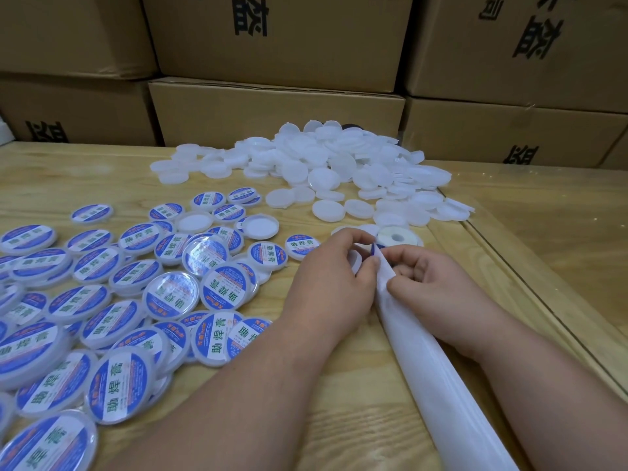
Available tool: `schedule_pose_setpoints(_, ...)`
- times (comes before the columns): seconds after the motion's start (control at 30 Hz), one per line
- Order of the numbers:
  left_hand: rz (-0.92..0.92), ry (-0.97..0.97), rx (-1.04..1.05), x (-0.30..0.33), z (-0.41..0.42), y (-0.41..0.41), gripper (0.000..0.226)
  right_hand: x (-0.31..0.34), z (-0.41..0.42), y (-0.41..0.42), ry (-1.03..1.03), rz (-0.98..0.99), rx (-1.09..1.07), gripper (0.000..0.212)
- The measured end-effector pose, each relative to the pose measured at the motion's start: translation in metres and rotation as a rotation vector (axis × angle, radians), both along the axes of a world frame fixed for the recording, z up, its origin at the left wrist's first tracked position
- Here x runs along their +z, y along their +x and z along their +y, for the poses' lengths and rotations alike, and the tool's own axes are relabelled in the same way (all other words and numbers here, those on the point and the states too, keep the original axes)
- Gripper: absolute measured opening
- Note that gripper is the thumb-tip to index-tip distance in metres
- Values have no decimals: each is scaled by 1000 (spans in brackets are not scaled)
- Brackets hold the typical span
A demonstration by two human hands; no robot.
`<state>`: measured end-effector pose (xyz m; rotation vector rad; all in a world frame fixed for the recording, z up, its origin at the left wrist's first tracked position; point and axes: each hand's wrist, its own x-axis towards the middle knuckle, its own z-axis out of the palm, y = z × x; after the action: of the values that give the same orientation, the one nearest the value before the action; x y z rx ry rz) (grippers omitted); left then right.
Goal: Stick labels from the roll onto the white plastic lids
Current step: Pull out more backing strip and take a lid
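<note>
White backing strip [438, 368] runs lower-right to hands | both hands' fingers [396, 287] pinch it | label [374, 250] seemingly peeling

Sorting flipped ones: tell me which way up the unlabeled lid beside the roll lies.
Upside down: the lid shows its hollow inside and raised rim, left of the label roll.

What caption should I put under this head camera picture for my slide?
Both hands, left hand and right hand, peel a blue round label off the white backing strip, between labelled round lids and plain white plastic lids.
</note>
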<state>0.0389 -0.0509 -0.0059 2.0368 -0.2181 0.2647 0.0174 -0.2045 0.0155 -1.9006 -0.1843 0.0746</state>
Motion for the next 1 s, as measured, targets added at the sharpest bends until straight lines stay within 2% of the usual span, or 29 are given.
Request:
schedule_pose_setpoints(0.1,11,-6,3,0,0,1,21,2,-1,0,17,20,34,43)
schedule_pose_setpoints(0.27,17,-34,10,-1,0,1,20,2,-1,-1,7,23,-11,39)
schedule_pose_setpoints(0.33,11,-36,15,-1,0,2,19,2,1,-2,16,24,-34,33)
schedule_pose_setpoints(0.43,4,-33,14,-2,0,2,20,1,2,-2,46,13,-42,13)
schedule_pose_setpoints(0.73,6,-30,16,-2,0,2,20,2,1,-3,83,39,-35,35)
schedule_pose_setpoints(0.87,2,-52,-4,1,0,1,22,-1,2,-1,55,2,-81,15)
schedule_pose_setpoints(1.0,21,-75,-43,3,0,-1,23,-5,1,1,69,-14,-127,12)
